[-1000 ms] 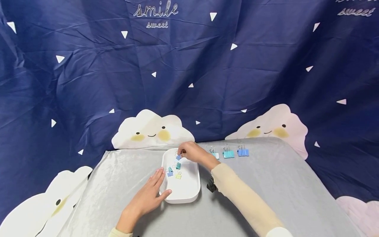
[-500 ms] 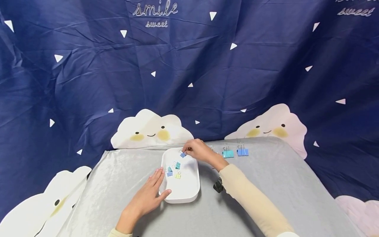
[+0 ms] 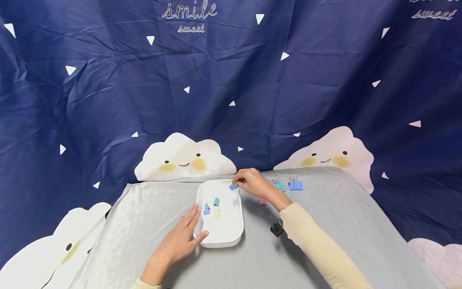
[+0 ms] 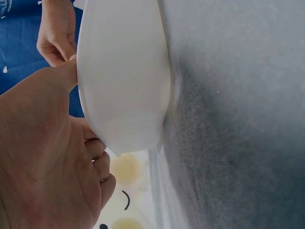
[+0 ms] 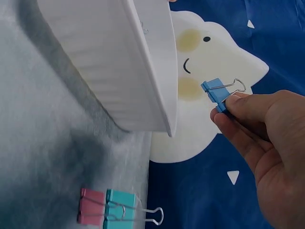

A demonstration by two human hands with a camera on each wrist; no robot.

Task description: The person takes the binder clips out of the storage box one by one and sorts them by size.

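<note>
One relaxed left hand (image 3: 180, 237), fingers stretched out, rests against the left rim of one white tray (image 3: 225, 233), which holds one yellow clip (image 3: 216, 213), one blue clip (image 3: 207, 212) and teal clips (image 3: 216, 202), probably two. Right of the tray lies one pink clip (image 3: 262, 202). Farther off, the right hand (image 3: 252, 183) pinches a small blue clip (image 3: 232, 187) at the tray's far right corner; in the head view, one big teal clip (image 3: 280, 186) and one big blue clip (image 3: 295, 186) sit to its right.
</note>
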